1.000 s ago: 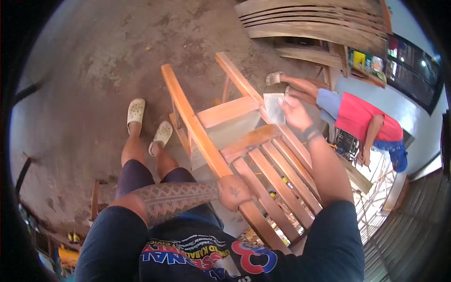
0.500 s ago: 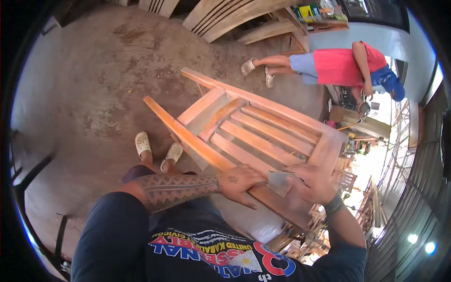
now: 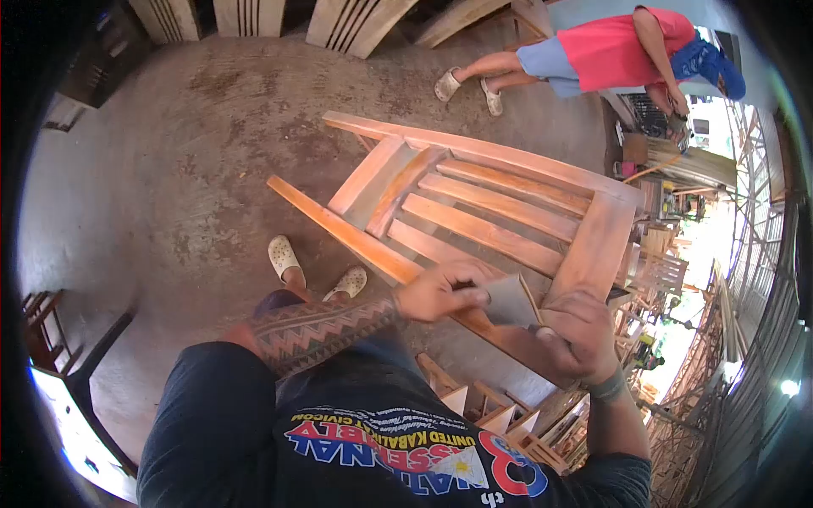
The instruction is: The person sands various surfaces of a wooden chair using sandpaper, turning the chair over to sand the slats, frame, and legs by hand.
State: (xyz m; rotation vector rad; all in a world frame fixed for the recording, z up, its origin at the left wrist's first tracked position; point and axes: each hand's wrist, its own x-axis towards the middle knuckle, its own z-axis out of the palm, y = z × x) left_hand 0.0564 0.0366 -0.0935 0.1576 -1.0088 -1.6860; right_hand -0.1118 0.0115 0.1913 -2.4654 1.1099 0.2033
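Observation:
A wooden chair [image 3: 483, 216] with a slatted back, orange-brown with paler patches, stands in front of me. Between my hands, over the chair's near side rail, is a small grey sheet of sandpaper [image 3: 513, 300], bent along one edge. My left hand [image 3: 445, 292] pinches its left side between thumb and fingers. On the opposite edge, my right hand [image 3: 580, 334] is closed with the thumb pressed against the sheet. Part of the near rail is hidden by both hands.
A co-worker [image 3: 622, 51] in a red shirt stands beyond the chair, holding something small. Slatted wooden panels [image 3: 356, 25] line the far side of the concrete floor [image 3: 195, 169]. Wooden pieces [image 3: 483, 406] lie below the chair's near side, and dark bars [image 3: 93, 381] stand at left.
My left hand has lifted off the side rail and taken hold of the sandpaper. The sheet, pressed near the rail by my right hand before, is now raised and bent. My view has shifted.

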